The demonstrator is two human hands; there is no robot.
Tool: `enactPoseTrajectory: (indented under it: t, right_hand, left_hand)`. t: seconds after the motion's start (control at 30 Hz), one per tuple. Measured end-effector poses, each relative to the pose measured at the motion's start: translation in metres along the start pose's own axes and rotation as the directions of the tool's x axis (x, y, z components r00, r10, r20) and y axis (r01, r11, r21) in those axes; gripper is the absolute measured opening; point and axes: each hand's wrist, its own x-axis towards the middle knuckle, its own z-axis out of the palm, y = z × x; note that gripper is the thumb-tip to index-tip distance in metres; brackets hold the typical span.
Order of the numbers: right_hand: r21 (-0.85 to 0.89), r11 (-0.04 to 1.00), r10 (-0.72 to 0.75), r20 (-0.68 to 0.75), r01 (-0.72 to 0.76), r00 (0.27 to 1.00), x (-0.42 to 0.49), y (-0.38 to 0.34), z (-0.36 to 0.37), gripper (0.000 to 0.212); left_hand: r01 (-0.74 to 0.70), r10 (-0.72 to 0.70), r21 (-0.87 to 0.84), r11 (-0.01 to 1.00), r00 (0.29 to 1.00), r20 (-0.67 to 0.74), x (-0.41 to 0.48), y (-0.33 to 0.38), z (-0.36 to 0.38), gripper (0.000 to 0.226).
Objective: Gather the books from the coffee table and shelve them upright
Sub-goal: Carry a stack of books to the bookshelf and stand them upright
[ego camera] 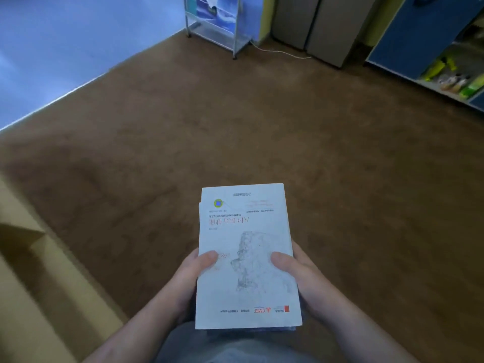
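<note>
A small stack of books (247, 260) is held flat in front of me above the brown carpet. Its top book has a white cover with upside-down print and a grey picture; a bluish book edge shows under it at the near end. My left hand (187, 281) grips the stack's left side with the thumb on the cover. My right hand (301, 273) grips the right side, thumb also on top. The fingers of both hands are hidden under the stack. No coffee table is in view.
Brown carpet (235, 127) fills the floor ahead. A metal-framed rack (217, 24) stands at the far wall with a white cable beside it. Grey cabinets (314, 24) are to its right. A blue shelf unit (432, 43) with colourful items stands far right. Tan furniture (31, 271) lies left.
</note>
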Motion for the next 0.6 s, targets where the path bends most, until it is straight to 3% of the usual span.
enactPoseTrajectory:
  t: [0.33, 0.5, 0.6]
  right_hand:
    - [-0.191, 0.98, 0.093, 0.243, -0.047, 0.965, 0.161, -0.099, 0.073, 0.069]
    - [-0.336, 0.939, 0.194, 0.35, -0.07, 0.917, 0.219, -0.137, 0.121, 0.077]
    - [-0.428, 0.9, 0.286, 0.441, -0.081, 0.851, 0.255, -0.158, 0.155, 0.072]
  left_hand:
    - [-0.171, 0.134, -0.145, 0.975, 0.964, -0.231, 0.059, 0.105, -0.062, 0.077]
    - [-0.282, 0.198, -0.21, 0.936, 0.917, -0.348, 0.056, 0.142, -0.088, 0.076]
    - [-0.355, 0.205, -0.276, 0.893, 0.868, -0.452, 0.056, 0.157, -0.1, 0.079]
